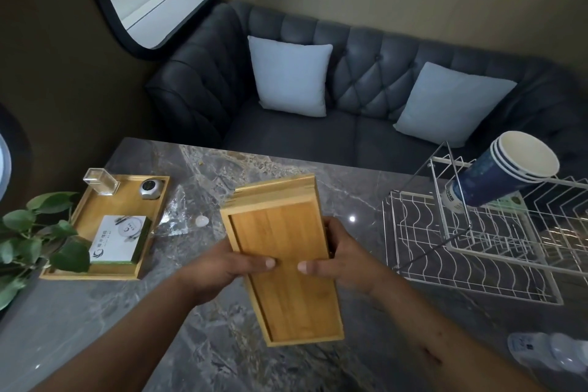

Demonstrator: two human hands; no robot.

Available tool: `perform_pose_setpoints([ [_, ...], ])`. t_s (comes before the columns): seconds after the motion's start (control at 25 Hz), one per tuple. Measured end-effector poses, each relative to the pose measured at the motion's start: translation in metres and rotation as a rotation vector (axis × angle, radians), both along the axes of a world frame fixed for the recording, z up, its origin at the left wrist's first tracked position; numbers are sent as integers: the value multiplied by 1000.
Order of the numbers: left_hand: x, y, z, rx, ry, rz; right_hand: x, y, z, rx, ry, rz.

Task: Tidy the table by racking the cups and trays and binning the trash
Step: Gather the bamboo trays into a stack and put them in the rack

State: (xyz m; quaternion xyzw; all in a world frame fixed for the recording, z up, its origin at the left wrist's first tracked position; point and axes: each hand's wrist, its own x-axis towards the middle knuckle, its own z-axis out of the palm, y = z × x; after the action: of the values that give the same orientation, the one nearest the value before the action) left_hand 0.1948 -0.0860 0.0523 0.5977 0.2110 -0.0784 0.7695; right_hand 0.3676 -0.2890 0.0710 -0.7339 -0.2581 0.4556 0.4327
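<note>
Head view: looking down at both hands over a grey marbled desk [318,369], with the wire rack [471,251] as the landmark.
Left hand [222,267]: clamped on the left edge of a long wooden tray [283,251], thumb laid across its floor.
Right hand [342,261]: clamped on the tray's right edge, thumb on the floor, thumb tips close but apart.
Tray: held left of the rack, well clear of its wires; pale bamboo, shallow raised rim, bare inside, far end tilted away. A second wooden edge [276,188] shows beyond its far end; whether that is another tray stacked under it I cannot tell.
Step in hand: racking the trays, judging by the grip.
Next move: likely carry it right, turn it on edge and slide it between the rack's wires.
Bottle [550,353]: lying on the desk nearer than the rack.
Wrapper [173,216]: clear crumpled plastic far left of the rack, probably trash not yet binned.
Square tray [127,200]: further left, holding a card box, a clear box and a small round gadget.
Cups [502,172]: blue paper stack, already tipped on the rack's far side.
</note>
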Motion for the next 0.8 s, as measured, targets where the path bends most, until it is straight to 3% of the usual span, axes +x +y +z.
perform_pose_setpoints([
  [0.08, 1, -2, -1, 96, -15, -52, 3, -7, -1, -24, -88, 64],
  [0.28, -2, -11, -19, 628, 26, -49, 0, -23, -18, -44, -302, 108],
  [0.8, -9, -26, -37, 854, 56, -62, -16, -31, -55, -116, -433, 62],
])
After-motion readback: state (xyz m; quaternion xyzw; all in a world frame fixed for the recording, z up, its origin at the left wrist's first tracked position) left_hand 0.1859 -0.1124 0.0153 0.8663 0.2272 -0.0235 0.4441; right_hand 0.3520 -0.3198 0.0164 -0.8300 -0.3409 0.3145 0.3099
